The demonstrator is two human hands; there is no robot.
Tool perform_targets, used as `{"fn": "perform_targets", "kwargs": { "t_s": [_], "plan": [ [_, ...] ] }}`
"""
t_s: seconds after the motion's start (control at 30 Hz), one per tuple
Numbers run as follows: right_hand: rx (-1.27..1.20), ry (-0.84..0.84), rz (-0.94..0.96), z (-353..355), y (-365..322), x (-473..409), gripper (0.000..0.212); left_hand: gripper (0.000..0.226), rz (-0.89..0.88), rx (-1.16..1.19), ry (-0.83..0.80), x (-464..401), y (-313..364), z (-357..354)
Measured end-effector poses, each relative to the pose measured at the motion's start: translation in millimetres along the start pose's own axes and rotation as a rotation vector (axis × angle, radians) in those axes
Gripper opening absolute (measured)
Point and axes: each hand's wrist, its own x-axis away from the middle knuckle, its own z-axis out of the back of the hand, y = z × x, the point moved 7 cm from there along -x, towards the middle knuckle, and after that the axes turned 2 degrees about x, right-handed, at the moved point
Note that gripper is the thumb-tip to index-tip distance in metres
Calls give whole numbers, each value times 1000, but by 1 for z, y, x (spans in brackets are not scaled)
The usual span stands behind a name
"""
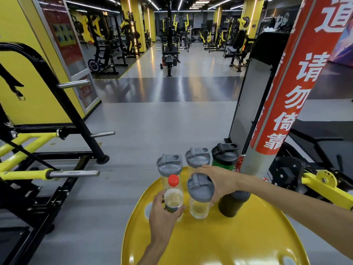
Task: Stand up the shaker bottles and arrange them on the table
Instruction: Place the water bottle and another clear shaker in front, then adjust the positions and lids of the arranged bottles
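We read white Chinese characters 请勿倚靠 running down red banner wrapped on grey pillar; partial 道 at its top. Bottle label illegible to us.

5 shaker bottles upright on table (3 behind), pillar right

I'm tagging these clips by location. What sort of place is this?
Almost certainly a gym: black and yellow weight machines line the grey floor, a black rack with chrome weight pegs stands at left, and lidded plastic shaker bottles sit on a round yellow table.
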Motion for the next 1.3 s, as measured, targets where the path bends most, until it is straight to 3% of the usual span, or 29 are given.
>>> {"fn": "perform_targets", "kwargs": {
  "t_s": [0.27, 0.47, 0.63, 0.97, 1.3],
  "plan": [
    [-68, -13, -19, 8, 2, 16, 113, 76, -36, -38, -56, -4, -1, -7],
    [-405, 271, -182, 40, 56, 94, 105, 82, 48, 106, -270, -9, -16, -13],
    [-712, 405, -357, -15, 95, 126, 114, 77, 99, 147, -285, -12, -28, -12],
    [-759, 615, -437, -64, 99, 104, 86, 81, 124, 117, -298, -18, -30, -11],
    [-695, 520, -398, -57, 117, 108, 86, 77, 140, 111, -248, -14, -23, -9]
  ]
}}
